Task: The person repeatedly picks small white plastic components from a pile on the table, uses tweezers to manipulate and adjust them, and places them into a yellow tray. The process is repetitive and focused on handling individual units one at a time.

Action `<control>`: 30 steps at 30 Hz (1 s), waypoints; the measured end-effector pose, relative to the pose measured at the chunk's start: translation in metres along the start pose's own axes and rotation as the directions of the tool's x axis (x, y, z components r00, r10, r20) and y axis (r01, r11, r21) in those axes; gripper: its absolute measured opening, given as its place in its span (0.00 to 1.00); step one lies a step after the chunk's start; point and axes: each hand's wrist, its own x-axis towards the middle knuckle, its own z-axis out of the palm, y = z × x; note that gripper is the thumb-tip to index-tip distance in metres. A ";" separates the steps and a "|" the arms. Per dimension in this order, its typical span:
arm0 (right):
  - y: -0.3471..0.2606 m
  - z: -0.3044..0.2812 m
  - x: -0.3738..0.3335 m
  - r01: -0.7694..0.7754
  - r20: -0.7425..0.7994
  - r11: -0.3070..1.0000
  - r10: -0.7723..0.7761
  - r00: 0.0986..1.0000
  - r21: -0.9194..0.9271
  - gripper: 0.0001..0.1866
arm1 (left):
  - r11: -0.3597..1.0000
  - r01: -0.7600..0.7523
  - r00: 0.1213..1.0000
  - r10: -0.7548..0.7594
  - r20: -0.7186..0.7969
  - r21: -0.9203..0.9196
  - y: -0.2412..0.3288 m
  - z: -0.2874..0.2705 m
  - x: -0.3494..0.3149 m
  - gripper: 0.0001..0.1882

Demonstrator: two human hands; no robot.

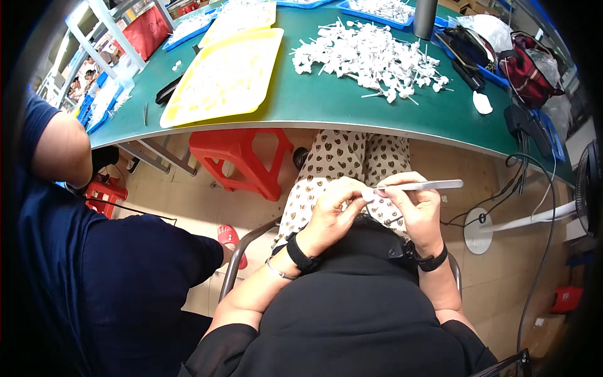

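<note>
Over my lap, my left hand (331, 212) pinches a small white piece (368, 195) between thumb and fingers. My right hand (419, 213) is closed around metal tweezers (443, 185), whose wide end sticks out to the right. The tweezers' tips meet the white piece, or nearly so; the fingers partly hide that spot. Ahead on the green table (301, 108) lies a large heap of white plastic pieces (370, 60) with thin stems. Left of the heap, a yellow tray (276, 47) carries small pale parts, too bright to make out.
Blue trays (380, 14) of white pieces line the table's far side. A grey cylinder (425, 19) stands behind the heap. At right are a dark red bag (534, 72), cables (522, 160) and a fan (587, 188). A red stool (239, 157) is under the table; a co-worker (125, 270) sits left.
</note>
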 end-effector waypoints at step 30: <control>0.008 -0.005 -0.001 0.028 -0.051 0.998 -0.025 0.998 0.059 0.07 | 0.994 -0.030 0.920 -0.014 -0.391 -0.108 0.022 -0.063 0.067 0.04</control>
